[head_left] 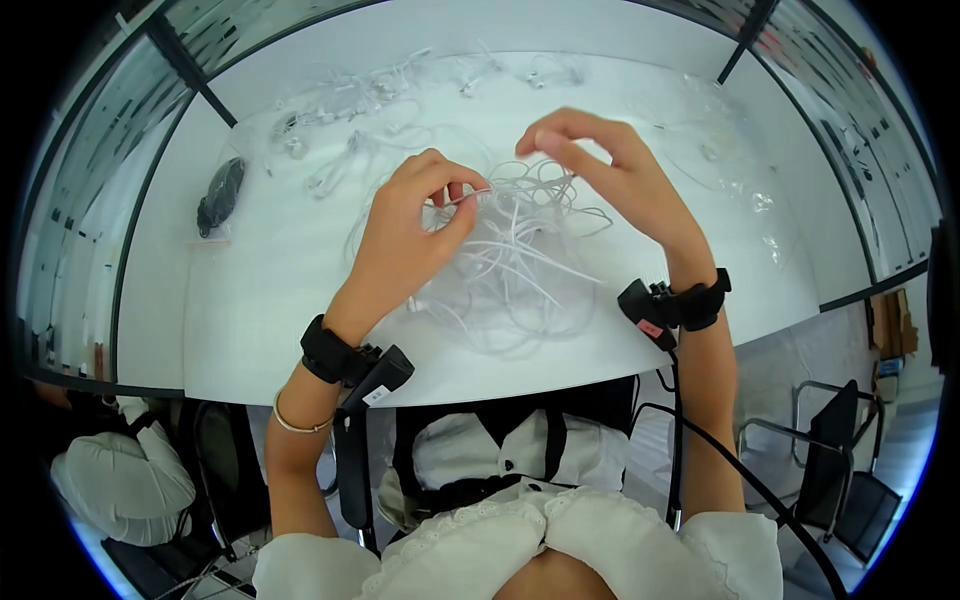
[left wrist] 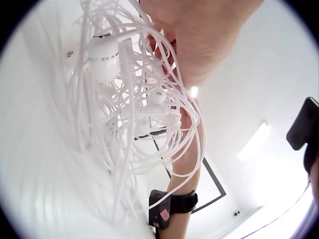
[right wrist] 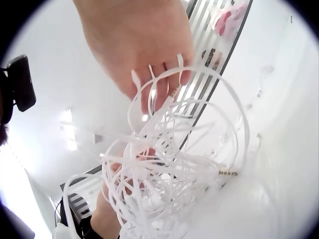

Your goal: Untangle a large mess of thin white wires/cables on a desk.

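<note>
A tangle of white earphone cables point(head_left: 515, 240) lies at the middle of the table between the hands. My left hand point(head_left: 410, 220) pinches a strand between thumb and index finger at the tangle's left upper edge. Above the right upper edge is my right hand point(head_left: 625, 175), its fingers curled and the thumb blurred. In the right wrist view, white strands run up between the fingers point(right wrist: 158, 94), and a metal-tipped plug point(right wrist: 228, 173) sticks out of the tangle. White earbuds point(left wrist: 103, 59) hang among the loops in the left wrist view.
More bundled white earphones point(head_left: 370, 90) lie along the back of the white table point(head_left: 270, 330). A black cable bundle point(head_left: 221, 195) in a clear bag sits at the left. Clear plastic point(head_left: 765, 205) lies at the right. Low panels enclose the table; another person point(head_left: 125, 485) sits at the lower left.
</note>
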`<state>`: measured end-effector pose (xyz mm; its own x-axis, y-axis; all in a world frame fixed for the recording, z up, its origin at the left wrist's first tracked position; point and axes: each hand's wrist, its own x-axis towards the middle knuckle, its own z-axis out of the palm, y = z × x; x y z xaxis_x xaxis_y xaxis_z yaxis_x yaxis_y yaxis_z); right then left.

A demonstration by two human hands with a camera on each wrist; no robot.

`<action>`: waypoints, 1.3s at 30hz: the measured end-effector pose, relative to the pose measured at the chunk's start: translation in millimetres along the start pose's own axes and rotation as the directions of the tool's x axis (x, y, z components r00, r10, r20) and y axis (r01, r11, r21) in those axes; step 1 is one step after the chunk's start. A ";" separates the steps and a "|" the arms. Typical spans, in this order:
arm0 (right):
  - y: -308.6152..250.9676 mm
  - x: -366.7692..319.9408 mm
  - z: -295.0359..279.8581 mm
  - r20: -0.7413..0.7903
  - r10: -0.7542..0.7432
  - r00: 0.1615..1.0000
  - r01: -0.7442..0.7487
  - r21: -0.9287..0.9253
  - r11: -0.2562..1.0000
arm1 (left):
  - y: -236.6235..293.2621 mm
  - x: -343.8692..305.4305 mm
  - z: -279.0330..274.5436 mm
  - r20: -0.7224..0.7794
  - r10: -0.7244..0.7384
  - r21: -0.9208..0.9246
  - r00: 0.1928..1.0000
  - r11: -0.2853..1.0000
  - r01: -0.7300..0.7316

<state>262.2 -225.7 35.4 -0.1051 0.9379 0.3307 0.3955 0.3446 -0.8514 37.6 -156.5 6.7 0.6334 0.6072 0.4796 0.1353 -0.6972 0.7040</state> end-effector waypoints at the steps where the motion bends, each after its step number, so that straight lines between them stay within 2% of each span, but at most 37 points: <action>1: -6.4 1.7 3.7 -0.060 0.010 0.998 -0.011 -0.025 1.000 | 2.8 0.3 -0.6 -0.006 -0.019 0.001 1.000 1.000 0.019; 2: -10.7 3.9 7.6 -0.120 0.015 0.993 -0.021 -0.047 0.999 | 6.2 0.6 -1.6 -0.012 -0.038 0.005 0.999 0.999 0.038; 6: -7.0 4.5 21.8 0.055 -0.104 0.993 0.111 -0.145 0.983 | 4.3 0.4 -3.4 -0.019 -0.036 -0.040 0.999 0.999 0.035; 9: -6.3 4.3 22.2 0.081 -0.123 0.989 0.134 -0.147 0.980 | 6.2 -1.3 -8.6 0.025 -0.077 -0.058 0.997 0.995 0.079; 10: -7.5 3.9 21.6 0.096 -0.127 0.987 0.141 -0.153 0.978 | 3.5 -1.4 -10.4 0.045 -0.098 -0.147 0.994 0.984 0.104; 13: -15.3 2.1 18.9 0.109 -0.011 0.994 0.032 -0.191 0.981 | -2.0 -3.8 -14.4 0.097 -0.158 -0.362 0.983 0.914 0.182; 15: -13.8 1.9 23.9 0.042 -0.102 0.994 0.108 -0.187 0.976 | 0.0 -1.5 -18.4 0.111 -0.182 -0.440 0.977 0.872 0.213; 16: -12.9 1.2 26.3 0.006 -0.145 0.989 0.144 -0.189 0.971 | -0.8 -1.8 -18.8 0.105 -0.175 -0.416 0.979 0.886 0.203; 19: -10.8 2.1 31.5 0.030 -0.270 0.963 0.268 -0.266 0.926 | -4.1 -4.3 -17.3 0.097 -0.150 -0.375 0.984 0.910 0.176; 23: -20.6 -1.9 25.6 0.181 -0.040 0.983 0.110 -0.394 0.913 | -7.8 -4.1 -24.9 0.166 -0.144 -0.305 0.976 0.933 0.189; 26: -14.9 -1.2 22.2 0.100 -0.215 0.971 0.236 -0.326 0.915 | -2.3 -2.6 -24.2 0.174 -0.196 -0.319 0.965 0.916 0.243; 30: -13.1 1.4 18.3 0.054 -0.246 0.968 0.252 -0.204 0.946 | -7.0 -2.7 -23.2 0.146 -0.208 -0.363 0.967 0.898 0.248; 33: -9.5 1.2 19.6 0.141 -0.095 0.985 0.088 0.055 0.995 | -3.5 -1.1 -23.4 0.107 -0.154 -0.347 0.982 0.920 0.182; 34: -9.5 0.6 19.1 0.169 -0.078 0.983 0.064 0.088 0.994 | -2.0 -1.8 -23.8 0.089 -0.132 -0.339 0.987 0.928 0.154; 36: -10.7 -1.2 16.1 0.228 -0.049 0.972 0.013 0.156 0.988 | -3.3 -1.3 -23.7 0.005 -0.282 -0.432 0.959 0.864 0.256; 37: -14.7 -1.3 14.6 0.244 -0.045 0.969 0.002 0.173 0.985 | -12.0 -0.3 -31.1 -0.035 -0.226 -0.387 0.974 0.901 0.195; 39: -21.3 -4.3 7.4 0.377 0.037 0.926 -0.122 0.206 0.971 | -17.5 1.8 -38.5 -0.171 -0.280 -0.417 0.945 0.889 0.188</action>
<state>247.4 -236.8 49.1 -0.4267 0.8962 0.1215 0.2091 0.2285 -0.9508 7.0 -128.5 15.4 0.4299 0.8340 0.3458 -0.0787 -0.3470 0.9346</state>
